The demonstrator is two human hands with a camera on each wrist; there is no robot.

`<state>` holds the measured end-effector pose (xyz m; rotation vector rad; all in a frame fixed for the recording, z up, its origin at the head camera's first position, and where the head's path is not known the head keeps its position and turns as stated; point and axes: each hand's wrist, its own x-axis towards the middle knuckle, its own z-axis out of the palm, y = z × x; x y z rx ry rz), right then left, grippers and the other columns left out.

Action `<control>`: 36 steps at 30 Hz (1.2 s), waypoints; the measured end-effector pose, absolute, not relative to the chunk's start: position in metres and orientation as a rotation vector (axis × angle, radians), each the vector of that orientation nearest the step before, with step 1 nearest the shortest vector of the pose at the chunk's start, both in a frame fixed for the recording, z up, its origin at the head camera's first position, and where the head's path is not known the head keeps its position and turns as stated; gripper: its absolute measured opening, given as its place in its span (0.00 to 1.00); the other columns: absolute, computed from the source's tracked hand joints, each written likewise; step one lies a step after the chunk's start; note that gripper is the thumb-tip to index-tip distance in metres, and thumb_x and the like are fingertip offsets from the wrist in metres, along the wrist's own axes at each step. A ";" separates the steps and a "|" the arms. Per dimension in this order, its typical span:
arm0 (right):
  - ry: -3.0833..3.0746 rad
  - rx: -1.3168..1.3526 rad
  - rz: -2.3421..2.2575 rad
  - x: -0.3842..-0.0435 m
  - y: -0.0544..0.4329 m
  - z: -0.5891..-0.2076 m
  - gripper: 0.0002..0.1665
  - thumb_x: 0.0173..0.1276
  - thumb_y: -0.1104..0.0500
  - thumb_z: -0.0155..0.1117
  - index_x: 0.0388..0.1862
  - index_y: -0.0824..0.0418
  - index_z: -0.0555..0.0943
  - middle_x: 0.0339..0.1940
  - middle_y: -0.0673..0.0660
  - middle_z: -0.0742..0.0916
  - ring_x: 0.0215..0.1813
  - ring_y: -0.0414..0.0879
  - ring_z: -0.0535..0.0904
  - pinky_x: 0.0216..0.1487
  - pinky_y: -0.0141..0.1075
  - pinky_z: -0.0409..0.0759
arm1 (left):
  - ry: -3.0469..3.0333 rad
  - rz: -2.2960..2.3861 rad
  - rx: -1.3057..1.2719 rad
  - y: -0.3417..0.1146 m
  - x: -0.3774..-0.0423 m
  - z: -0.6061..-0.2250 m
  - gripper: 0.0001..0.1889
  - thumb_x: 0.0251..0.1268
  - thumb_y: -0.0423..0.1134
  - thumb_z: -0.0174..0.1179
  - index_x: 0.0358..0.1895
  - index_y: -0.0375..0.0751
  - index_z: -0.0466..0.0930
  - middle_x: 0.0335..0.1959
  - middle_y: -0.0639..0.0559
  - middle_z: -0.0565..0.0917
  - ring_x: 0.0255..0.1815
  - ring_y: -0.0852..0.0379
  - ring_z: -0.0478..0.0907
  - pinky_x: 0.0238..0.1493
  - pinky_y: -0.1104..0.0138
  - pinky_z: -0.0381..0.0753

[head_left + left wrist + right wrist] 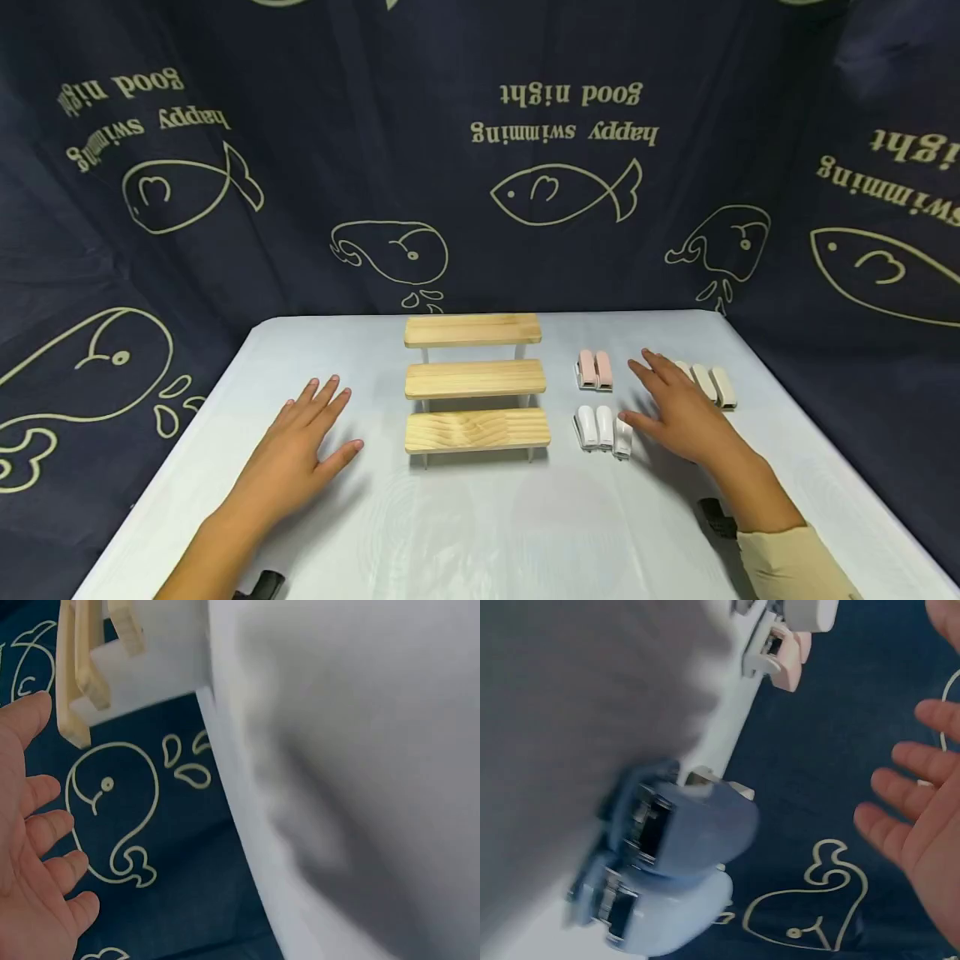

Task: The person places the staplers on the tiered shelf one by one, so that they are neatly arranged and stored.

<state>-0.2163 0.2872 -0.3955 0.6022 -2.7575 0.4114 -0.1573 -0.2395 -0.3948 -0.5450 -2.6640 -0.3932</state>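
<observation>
My left hand [288, 467] hovers over the table's left side with fingers spread, holding nothing. A three-step wooden display stand [476, 379] with light legs stands to its right. My right hand [686, 417] is stretched out over the right side, its fingers also straight and grasping nothing. Beside its thumb are several white stapler-like pieces [604, 427]. Two pink ones [587, 369] lie behind those, and cream ones [723, 387] show partly past the hand. In the right wrist view, blue ones [697, 825] with metal mechanisms appear close up; the right hand and arm cover them in the head view.
A white cloth covers the table [480, 525]. Behind it and at both sides hangs a dark blue curtain [420, 167] printed with fish, whales and upside-down lettering. Dark wrist devices show near the left forearm [198, 554] and right forearm [757, 492].
</observation>
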 end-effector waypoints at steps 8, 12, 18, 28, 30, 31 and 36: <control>-2.777 0.627 0.781 -0.218 0.286 -0.398 0.46 0.65 0.47 0.72 0.74 0.66 0.65 0.74 0.69 0.67 0.72 0.69 0.60 0.65 0.65 0.63 | -2.666 -0.784 -0.520 -0.215 -0.158 -0.402 0.35 0.68 0.55 0.64 0.73 0.43 0.67 0.76 0.49 0.64 0.77 0.42 0.55 0.68 0.41 0.61; -2.793 0.584 0.883 -0.217 0.286 -0.402 0.46 0.65 0.46 0.72 0.74 0.65 0.65 0.72 0.68 0.69 0.72 0.68 0.62 0.65 0.64 0.65 | -2.646 -0.923 -0.509 -0.206 -0.157 -0.410 0.34 0.69 0.54 0.63 0.73 0.45 0.67 0.75 0.51 0.64 0.76 0.43 0.57 0.67 0.41 0.63; -2.821 0.553 0.991 -0.209 0.287 -0.410 0.44 0.65 0.48 0.73 0.73 0.65 0.67 0.69 0.69 0.72 0.66 0.67 0.70 0.60 0.61 0.73 | -2.574 -1.043 -0.558 -0.193 -0.161 -0.418 0.30 0.68 0.49 0.66 0.70 0.44 0.71 0.73 0.52 0.67 0.72 0.46 0.64 0.67 0.45 0.66; -2.870 0.549 1.026 -0.205 0.290 -0.419 0.41 0.64 0.48 0.74 0.69 0.67 0.70 0.63 0.69 0.78 0.60 0.67 0.76 0.56 0.59 0.76 | -2.476 -1.273 -0.553 -0.177 -0.170 -0.429 0.25 0.65 0.40 0.69 0.63 0.41 0.77 0.67 0.49 0.74 0.68 0.45 0.70 0.55 0.45 0.78; -2.868 0.567 1.034 -0.205 0.290 -0.422 0.40 0.63 0.49 0.74 0.68 0.68 0.71 0.63 0.68 0.78 0.60 0.65 0.77 0.57 0.58 0.76 | -2.478 -1.331 -0.534 -0.175 -0.170 -0.430 0.23 0.65 0.40 0.69 0.63 0.41 0.77 0.67 0.51 0.75 0.68 0.46 0.70 0.55 0.46 0.78; -2.870 0.577 1.034 -0.206 0.290 -0.423 0.40 0.63 0.50 0.74 0.67 0.68 0.72 0.62 0.67 0.79 0.60 0.65 0.77 0.57 0.58 0.77 | -2.479 -1.362 -0.526 -0.175 -0.170 -0.432 0.23 0.66 0.41 0.68 0.62 0.41 0.78 0.67 0.51 0.75 0.68 0.46 0.70 0.56 0.46 0.78; -2.901 0.596 1.044 -0.205 0.290 -0.425 0.37 0.61 0.51 0.76 0.63 0.68 0.74 0.58 0.63 0.82 0.57 0.60 0.80 0.56 0.56 0.78 | -2.468 -1.482 -0.515 -0.174 -0.171 -0.440 0.22 0.66 0.39 0.68 0.61 0.40 0.78 0.68 0.48 0.74 0.68 0.45 0.69 0.57 0.48 0.78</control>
